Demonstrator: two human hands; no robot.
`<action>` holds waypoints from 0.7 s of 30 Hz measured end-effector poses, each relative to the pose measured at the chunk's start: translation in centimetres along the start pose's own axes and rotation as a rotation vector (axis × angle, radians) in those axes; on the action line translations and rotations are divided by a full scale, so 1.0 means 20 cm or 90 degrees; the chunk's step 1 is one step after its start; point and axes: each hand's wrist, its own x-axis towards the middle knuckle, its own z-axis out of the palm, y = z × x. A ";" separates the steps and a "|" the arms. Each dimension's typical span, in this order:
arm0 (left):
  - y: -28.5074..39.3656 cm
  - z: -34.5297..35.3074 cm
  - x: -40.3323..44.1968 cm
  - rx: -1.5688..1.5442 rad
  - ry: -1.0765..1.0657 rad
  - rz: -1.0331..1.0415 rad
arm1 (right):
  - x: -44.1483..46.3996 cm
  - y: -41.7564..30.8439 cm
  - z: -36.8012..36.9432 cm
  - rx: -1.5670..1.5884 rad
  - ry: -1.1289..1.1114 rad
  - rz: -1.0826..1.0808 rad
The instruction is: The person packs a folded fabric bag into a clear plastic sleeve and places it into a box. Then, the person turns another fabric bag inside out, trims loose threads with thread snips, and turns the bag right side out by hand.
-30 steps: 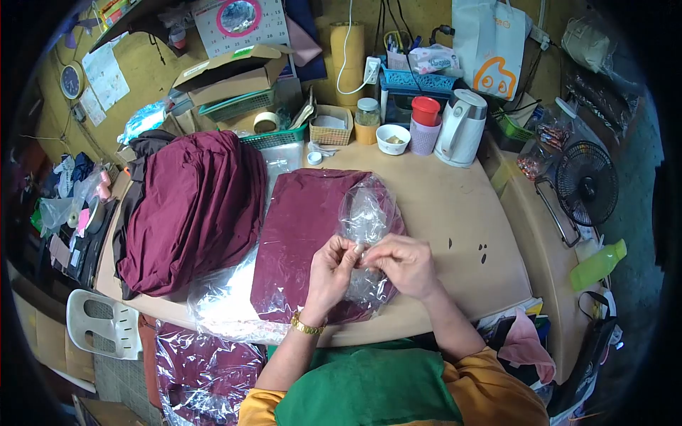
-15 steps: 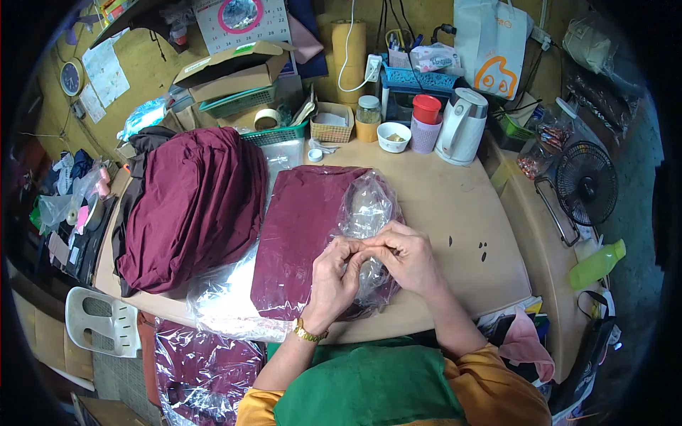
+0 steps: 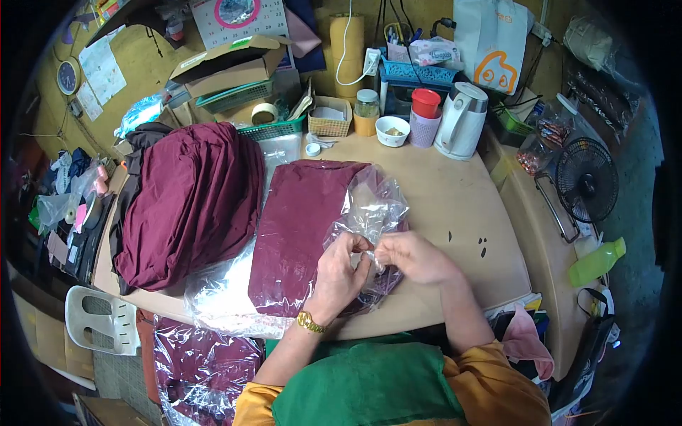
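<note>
Lower left: 1 maroon bundle (image 3: 206, 369) in film, looks done; centre: right hand (image 3: 419, 257) pinching clear plastic (image 3: 380, 206), left hand (image 3: 339, 273) curled beside, grip unclear; folded maroon cloth (image 3: 302, 220) on desk (image 3: 455, 192), plastic bunched, seemingly unfinished; left: maroon pile (image 3: 192, 206), unwrapped

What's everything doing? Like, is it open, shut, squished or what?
Left hand, fingers curled at the plastic, grip unclear
Right hand, fingers pinched on the plastic
Plastic, bunched up
Packed cloth, flat, in the plastic
Loose cloth, heaped
Box, open
Jar, lid on
Bowl, uncovered
Kettle, standing, lid shut
Fan, can't tell if it's spinning
</note>
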 end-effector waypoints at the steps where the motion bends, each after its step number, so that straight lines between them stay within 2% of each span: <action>1: 0.00 0.00 0.02 -0.007 0.014 0.020 | 0.03 0.06 -0.03 0.189 -0.041 -0.020; 2: 0.01 0.00 0.03 -0.013 0.028 0.041 | 0.02 0.07 -0.02 0.190 -0.037 -0.020; 3: 0.06 -0.03 0.05 -0.015 0.027 0.045 | 0.02 0.02 -0.02 0.279 0.011 0.042; 5: 0.18 -0.11 0.08 -0.020 -0.034 0.011 | 0.02 0.00 -0.02 0.404 0.051 0.113; 6: 0.16 -0.10 0.07 -0.020 -0.035 0.009 | 0.01 0.02 -0.01 0.405 0.051 0.114; 8: 0.09 -0.04 0.06 -0.017 0.028 0.114 | 0.02 0.08 0.00 0.531 -0.005 0.047; 12: 0.04 -0.01 0.05 -0.046 0.068 0.121 | 0.02 0.09 -0.03 0.575 -0.004 0.021; 14: 0.06 -0.03 0.06 0.004 0.084 0.130 | -0.01 0.02 -0.05 0.322 0.089 0.048; 15: 0.05 -0.02 0.07 0.003 0.084 0.130 | -0.02 0.00 -0.07 0.321 0.090 0.048; 17: 0.04 -0.01 0.08 0.012 0.136 0.128 | -0.03 -0.03 -0.12 0.014 0.360 0.051; 18: 0.06 -0.01 0.09 0.010 0.134 0.129 | -0.05 -0.04 -0.14 0.014 0.363 0.052; 20: 0.14 -0.03 0.12 0.070 0.047 0.161 | -0.07 -0.05 -0.18 -0.285 0.511 -0.078; 21: 0.15 -0.07 0.12 0.074 0.056 0.128 | -0.09 -0.05 -0.21 -0.286 0.514 -0.074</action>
